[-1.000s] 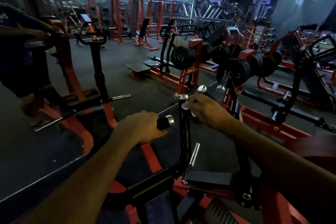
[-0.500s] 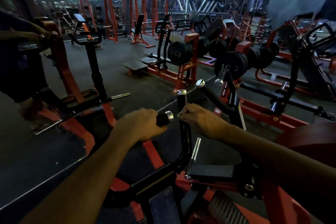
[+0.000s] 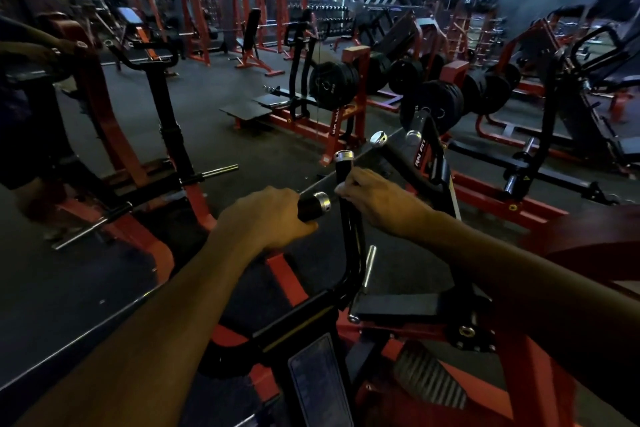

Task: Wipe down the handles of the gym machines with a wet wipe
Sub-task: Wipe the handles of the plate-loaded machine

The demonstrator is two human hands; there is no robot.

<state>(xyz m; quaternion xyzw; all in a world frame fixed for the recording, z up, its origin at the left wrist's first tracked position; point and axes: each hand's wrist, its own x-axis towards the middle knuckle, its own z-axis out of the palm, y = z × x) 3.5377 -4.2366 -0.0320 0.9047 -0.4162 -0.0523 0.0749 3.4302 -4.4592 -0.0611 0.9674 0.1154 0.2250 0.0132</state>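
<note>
L hand (image 3: 263, 218) on side handle (image 3: 313, 206), just left of upright handle (image 3: 346, 191); R hand (image 3: 377, 199) on upright's right side. Angled handle (image 3: 398, 156) behind R hand. Plate racks (image 3: 349, 87) farther back, mirror (image 3: 86, 114) left.

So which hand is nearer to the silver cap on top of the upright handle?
The right. The right hand grips the upright handle just below its silver cap. The left hand holds the side handle, lower and further left.
</note>
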